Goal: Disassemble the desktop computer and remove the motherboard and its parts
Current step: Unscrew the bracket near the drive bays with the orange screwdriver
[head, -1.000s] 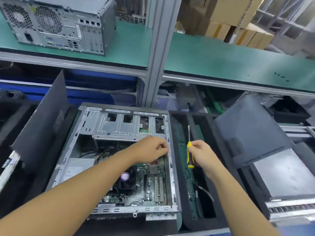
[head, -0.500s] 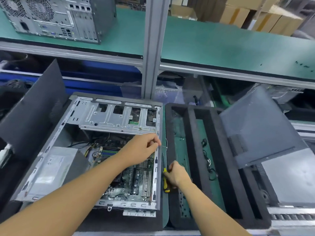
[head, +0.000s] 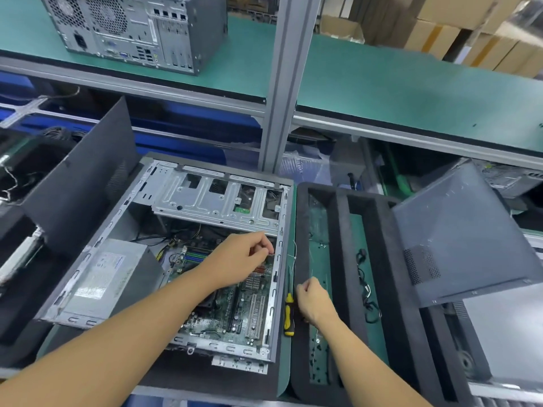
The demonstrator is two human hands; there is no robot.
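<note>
Head view: the computer case [head: 276,289] lies open on its side on the desk [head: 286,374]. The motherboard [head: 246,306] sits inside it on the floor of the case, below the metal drive cage [head: 217,201] and to the right of the power supply [head: 108,277], with cables running across its upper end. The left hand [head: 244,259] reaches over the board and pinches a small part [head: 271,253] by the case's right wall; I cannot tell what the part is. The right hand [head: 313,301] rests at the edge of the black foam tray [head: 340,230], its fingers curled in. Whether they hold anything, I cannot tell. The screwdriver [head: 289,314] lies on the desk just beside it, between case and tray.

Risks, as I judge them: the pinched part is tiny and held right above the board, so a slip could drop it among the slots, where it would be hard to find. The left forearm lies low over the board and could catch a cable or a fragile component. Lifting the board with cables attached would strain its connectors.
</note>
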